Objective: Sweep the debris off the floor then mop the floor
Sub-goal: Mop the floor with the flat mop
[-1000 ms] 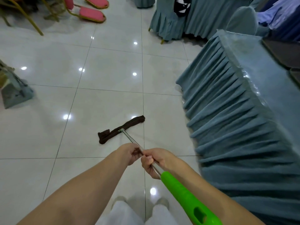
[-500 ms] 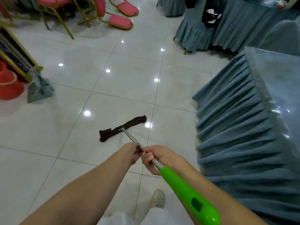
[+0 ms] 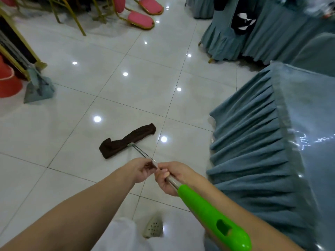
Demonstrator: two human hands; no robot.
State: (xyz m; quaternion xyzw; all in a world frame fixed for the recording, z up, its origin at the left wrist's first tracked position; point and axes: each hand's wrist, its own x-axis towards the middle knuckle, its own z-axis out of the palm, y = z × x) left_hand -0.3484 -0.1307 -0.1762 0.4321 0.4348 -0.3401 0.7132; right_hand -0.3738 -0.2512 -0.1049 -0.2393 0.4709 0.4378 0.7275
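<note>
shiny white floor (image 3: pixel 76 160) tiles spread out all around. both hands, left (image 3: pixel 140 172) and right (image 3: pixel 170 177), were wrapped tight around the mop (image 3: pixel 208 212) pole. its brown mop cloth (image 3: pixel 126 140) lay on the floor just ahead. a hard push to the right could catch the blue counter skirt (image 3: pixel 253 142).

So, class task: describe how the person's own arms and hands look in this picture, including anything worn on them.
Both forearms are bare up to the frame's edge, with no sleeves in view. The left hand and right hand wear no gloves, and no rings, watch or bracelets are visible.
</note>
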